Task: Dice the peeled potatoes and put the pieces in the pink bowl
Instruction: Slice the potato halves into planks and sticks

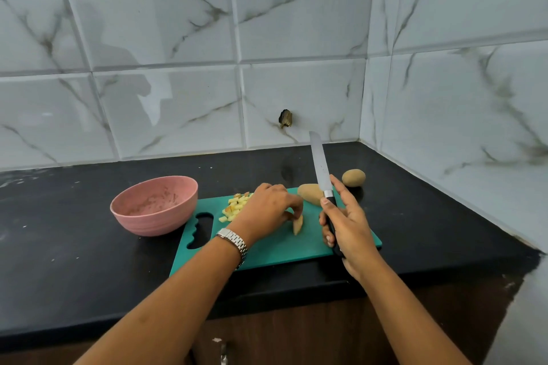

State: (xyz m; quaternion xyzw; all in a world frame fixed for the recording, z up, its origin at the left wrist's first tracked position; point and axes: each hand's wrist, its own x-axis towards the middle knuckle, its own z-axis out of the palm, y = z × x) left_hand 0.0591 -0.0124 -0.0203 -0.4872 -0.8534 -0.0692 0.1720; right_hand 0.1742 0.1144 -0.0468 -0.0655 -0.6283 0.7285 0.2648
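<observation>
Black counter [74, 231] — pink bowl [154, 224], smeared residue [154, 201] inside.

Location type: domestic kitchen, worktop corner. Indicators: a black countertop [89, 261] meets two walls clad in glossy white marble-pattern tiles [166, 24], and brown wood-finish cabinet fronts [281, 335] sit below the countertop edge. Food-preparation items occupy the worktop: a green cutting board [281, 252] carrying diced potato [234, 207] and a potato wedge [298, 224], a pink bowl [154, 206] just beside the board, a kitchen knife [318, 166], and whole potatoes [353, 177] toward the rear.
</observation>
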